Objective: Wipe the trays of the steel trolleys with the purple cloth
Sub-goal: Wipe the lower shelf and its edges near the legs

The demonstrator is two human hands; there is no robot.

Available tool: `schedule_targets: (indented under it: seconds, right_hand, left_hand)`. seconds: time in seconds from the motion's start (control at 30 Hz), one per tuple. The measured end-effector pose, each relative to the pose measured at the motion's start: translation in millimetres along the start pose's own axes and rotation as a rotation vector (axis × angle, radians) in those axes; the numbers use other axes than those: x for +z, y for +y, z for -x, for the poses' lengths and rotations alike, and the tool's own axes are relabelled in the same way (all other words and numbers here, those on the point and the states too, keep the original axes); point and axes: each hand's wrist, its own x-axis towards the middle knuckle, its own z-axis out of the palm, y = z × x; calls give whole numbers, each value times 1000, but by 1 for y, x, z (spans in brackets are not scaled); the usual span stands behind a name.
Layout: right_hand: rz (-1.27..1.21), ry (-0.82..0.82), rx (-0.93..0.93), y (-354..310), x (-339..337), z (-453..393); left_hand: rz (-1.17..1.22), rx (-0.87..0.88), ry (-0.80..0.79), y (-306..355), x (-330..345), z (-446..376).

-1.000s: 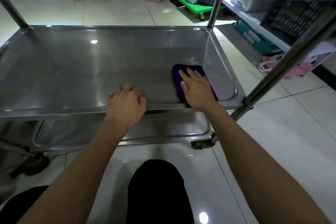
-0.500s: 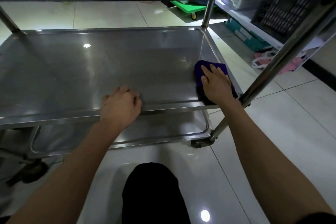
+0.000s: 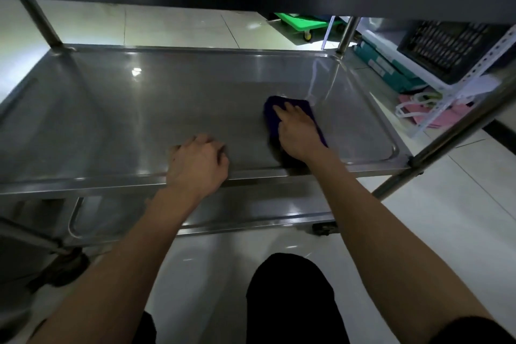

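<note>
Right hand [image 3: 300, 134] lay flat on the purple cloth [image 3: 272, 113]; left hand [image 3: 198, 166], fingers curled, gripped the middle tray [image 3: 111, 120] rim. Overlapping strokes into corners would've worked best.

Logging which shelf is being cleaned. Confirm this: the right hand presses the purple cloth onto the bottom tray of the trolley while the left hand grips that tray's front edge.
Not the bottom tray. In the head view the right hand presses the purple cloth onto the middle tray, and the left hand grips that tray's front edge. The bottom tray lies below, untouched.
</note>
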Motion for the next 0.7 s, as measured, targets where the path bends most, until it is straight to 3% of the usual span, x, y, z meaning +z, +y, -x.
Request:
schedule_targets:
  seconds: [0.17, 0.3, 0.5, 0.6, 0.7]
  right_hand:
    - [-102, -107, -175, -92, 25, -33]
    - [-184, -115, -207, -111, 32, -38]
    - [-240, -10, -144, -75, 28, -29]
    - [-245, 33, -56, -28, 21, -27]
    - [-223, 32, 22, 28, 11, -24]
  left_hand:
    - [46, 39, 26, -21, 6, 4]
    - [85, 60, 46, -30, 8, 8]
    - [44, 71, 20, -22, 6, 8]
    - [12, 11, -20, -1, 4, 4]
    - [-6, 67, -54, 35, 8, -3]
